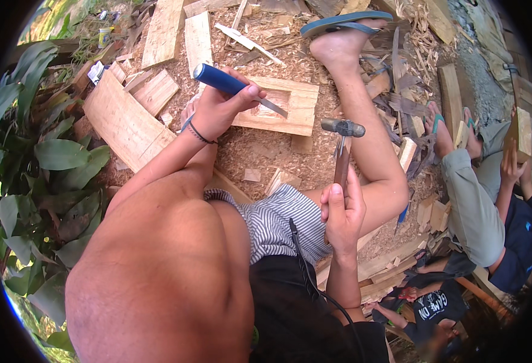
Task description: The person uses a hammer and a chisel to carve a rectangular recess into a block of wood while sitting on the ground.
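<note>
My left hand point(220, 106) is wrapped round the blue handle of a chisel point(217, 77), its blade slanting down to the right onto a wooden board point(305, 100). A shallow rectangular recess is cut in that board, partly covered by my hand. On the right, my right hand point(344, 212) grips the wooden handle of a hammer point(342, 128). The hammer is upright, its metal head raised to the right of the board and apart from the chisel.
Wood shavings point(248, 157) cover the ground, with planks point(127, 124) and offcuts around. My sandalled foot point(341, 45) rests beyond the board. Two people point(508, 236) sit at the right, one holding a wood block point(523, 133). Leafy plants point(63, 154) border the left.
</note>
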